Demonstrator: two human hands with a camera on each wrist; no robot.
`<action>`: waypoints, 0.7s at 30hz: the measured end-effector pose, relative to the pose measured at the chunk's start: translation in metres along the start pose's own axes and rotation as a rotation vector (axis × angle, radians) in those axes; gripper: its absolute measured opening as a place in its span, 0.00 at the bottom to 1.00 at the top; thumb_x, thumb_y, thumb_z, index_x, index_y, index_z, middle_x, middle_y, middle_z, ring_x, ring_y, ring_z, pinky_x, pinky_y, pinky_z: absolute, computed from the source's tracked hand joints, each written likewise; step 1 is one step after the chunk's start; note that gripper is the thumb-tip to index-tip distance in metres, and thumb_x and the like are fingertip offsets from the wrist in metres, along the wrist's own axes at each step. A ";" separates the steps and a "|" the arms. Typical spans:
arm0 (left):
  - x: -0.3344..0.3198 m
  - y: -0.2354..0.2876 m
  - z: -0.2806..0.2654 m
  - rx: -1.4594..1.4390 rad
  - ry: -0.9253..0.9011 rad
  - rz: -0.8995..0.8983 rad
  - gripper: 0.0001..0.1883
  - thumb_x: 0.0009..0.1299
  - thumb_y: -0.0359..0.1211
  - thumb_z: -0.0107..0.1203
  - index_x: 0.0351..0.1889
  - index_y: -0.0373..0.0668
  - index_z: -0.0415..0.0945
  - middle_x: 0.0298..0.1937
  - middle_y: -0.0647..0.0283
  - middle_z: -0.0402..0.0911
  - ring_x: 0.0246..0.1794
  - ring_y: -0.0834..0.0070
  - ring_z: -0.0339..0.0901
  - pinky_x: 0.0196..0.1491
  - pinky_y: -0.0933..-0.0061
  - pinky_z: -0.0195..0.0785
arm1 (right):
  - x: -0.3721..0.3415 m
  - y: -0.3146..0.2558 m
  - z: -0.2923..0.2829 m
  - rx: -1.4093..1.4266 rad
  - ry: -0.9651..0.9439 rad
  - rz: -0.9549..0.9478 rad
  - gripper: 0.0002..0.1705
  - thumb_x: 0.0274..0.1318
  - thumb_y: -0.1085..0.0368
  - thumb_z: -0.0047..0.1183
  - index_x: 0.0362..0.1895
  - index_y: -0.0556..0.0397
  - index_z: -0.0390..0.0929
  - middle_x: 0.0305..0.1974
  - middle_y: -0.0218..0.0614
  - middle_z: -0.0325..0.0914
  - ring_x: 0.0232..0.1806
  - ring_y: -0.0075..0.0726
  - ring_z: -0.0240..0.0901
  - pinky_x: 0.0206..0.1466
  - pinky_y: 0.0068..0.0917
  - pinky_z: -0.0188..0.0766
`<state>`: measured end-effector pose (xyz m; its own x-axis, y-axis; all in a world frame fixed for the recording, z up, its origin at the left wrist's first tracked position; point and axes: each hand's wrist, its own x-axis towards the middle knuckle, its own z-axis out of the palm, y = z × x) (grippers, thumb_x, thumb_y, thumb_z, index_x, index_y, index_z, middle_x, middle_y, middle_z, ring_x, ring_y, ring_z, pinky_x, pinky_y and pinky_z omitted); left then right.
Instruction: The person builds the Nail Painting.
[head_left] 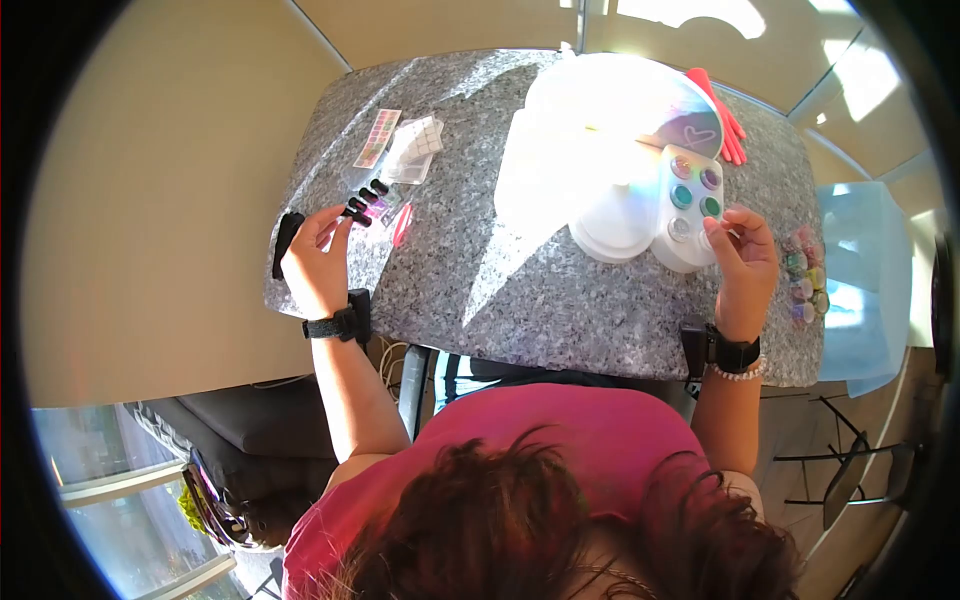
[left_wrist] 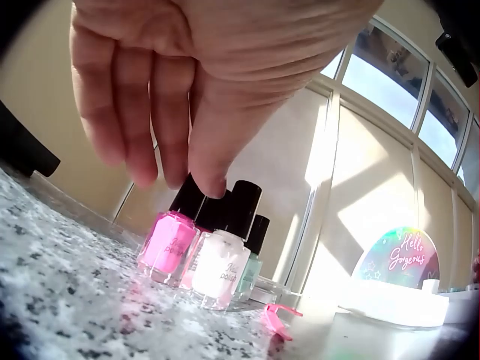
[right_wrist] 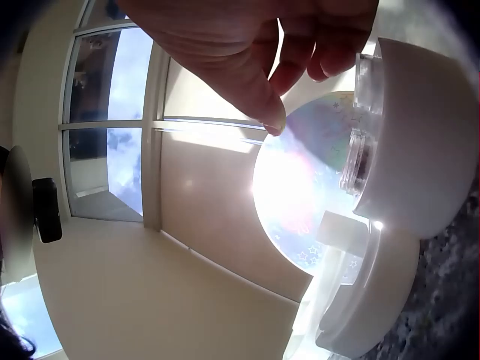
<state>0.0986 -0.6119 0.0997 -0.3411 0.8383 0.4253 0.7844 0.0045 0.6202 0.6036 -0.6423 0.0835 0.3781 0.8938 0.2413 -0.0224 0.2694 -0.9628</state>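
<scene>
Several nail polish bottles with black caps stand close together on the granite table, among them a pink one (left_wrist: 169, 244) and a white one (left_wrist: 220, 270). My left hand (head_left: 318, 262) comes down over them from above, thumb and fingertips pinching at a black cap in the left wrist view. At the right, my right hand (head_left: 745, 260) is at the near edge of a white holder (head_left: 672, 255) with small glitter jars (head_left: 681, 196) set in round slots. Its fingers bend loosely, the thumb (right_wrist: 274, 120) stands apart, and nothing shows between them.
A white vanity stand with a round iridescent "Hello Gorgeous" panel (left_wrist: 401, 259) stands mid-table, partly washed out by sun. Left lie a sticker sheet (head_left: 378, 138), clear packaging (head_left: 415, 150) and a pink band (head_left: 402, 226). Pink gloves (head_left: 725, 125) and more small jars (head_left: 803, 275) lie right.
</scene>
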 end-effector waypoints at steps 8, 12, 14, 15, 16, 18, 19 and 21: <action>0.015 -0.006 0.004 -0.026 -0.039 0.001 0.10 0.74 0.29 0.73 0.51 0.40 0.91 0.48 0.56 0.94 0.49 0.69 0.93 0.57 0.68 0.84 | 0.004 0.016 -0.005 -0.025 -0.059 -0.106 0.14 0.65 0.82 0.67 0.52 0.55 0.84 0.60 0.36 0.83 0.61 0.29 0.81 0.67 0.28 0.76; 0.015 0.013 0.000 -0.018 0.132 0.043 0.09 0.76 0.25 0.70 0.52 0.37 0.89 0.47 0.57 0.94 0.48 0.71 0.93 0.55 0.70 0.85 | 0.004 0.017 -0.007 -0.073 -0.119 -0.077 0.11 0.70 0.81 0.61 0.52 0.57 0.84 0.59 0.36 0.84 0.61 0.31 0.81 0.68 0.29 0.76; 0.014 0.041 -0.002 -0.061 0.233 0.083 0.09 0.76 0.24 0.68 0.53 0.37 0.89 0.47 0.57 0.94 0.47 0.72 0.92 0.54 0.71 0.85 | 0.006 0.019 -0.009 -0.095 -0.132 -0.069 0.11 0.71 0.81 0.61 0.53 0.57 0.84 0.60 0.37 0.84 0.62 0.30 0.81 0.68 0.29 0.76; 0.011 0.062 -0.003 -0.148 0.199 0.106 0.09 0.78 0.24 0.67 0.54 0.35 0.89 0.48 0.58 0.94 0.47 0.74 0.91 0.56 0.72 0.84 | 0.007 0.020 -0.010 -0.120 -0.149 -0.061 0.10 0.72 0.80 0.61 0.53 0.58 0.85 0.60 0.37 0.85 0.62 0.30 0.81 0.68 0.29 0.76; 0.008 0.082 -0.003 -0.234 0.163 0.127 0.10 0.79 0.23 0.66 0.56 0.33 0.88 0.49 0.60 0.93 0.48 0.76 0.90 0.57 0.74 0.83 | 0.008 0.019 -0.012 -0.119 -0.148 -0.058 0.10 0.72 0.80 0.61 0.53 0.58 0.85 0.60 0.37 0.85 0.62 0.30 0.81 0.68 0.29 0.76; 0.000 0.110 0.005 -0.238 -0.002 0.124 0.10 0.79 0.23 0.67 0.56 0.35 0.90 0.47 0.62 0.94 0.47 0.81 0.90 0.53 0.76 0.82 | 0.011 0.016 -0.013 -0.084 -0.206 0.009 0.11 0.73 0.80 0.61 0.55 0.58 0.85 0.60 0.38 0.86 0.64 0.30 0.81 0.70 0.30 0.76; -0.004 0.127 0.012 -0.234 -0.073 0.177 0.10 0.78 0.23 0.68 0.55 0.37 0.91 0.46 0.62 0.95 0.47 0.81 0.90 0.52 0.77 0.82 | 0.014 0.014 -0.013 -0.081 -0.199 0.004 0.11 0.73 0.80 0.61 0.55 0.58 0.85 0.60 0.38 0.86 0.64 0.30 0.81 0.70 0.30 0.76; -0.015 0.149 0.028 -0.268 -0.206 0.243 0.11 0.76 0.23 0.69 0.55 0.40 0.92 0.46 0.62 0.96 0.46 0.80 0.92 0.52 0.78 0.82 | 0.017 0.008 -0.016 -0.105 -0.276 0.030 0.12 0.73 0.81 0.60 0.56 0.58 0.85 0.61 0.39 0.87 0.66 0.30 0.82 0.71 0.29 0.76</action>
<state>0.2347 -0.6081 0.1672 -0.0303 0.8893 0.4564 0.6574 -0.3262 0.6793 0.6246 -0.6304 0.0778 0.1125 0.9684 0.2226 0.0712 0.2156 -0.9739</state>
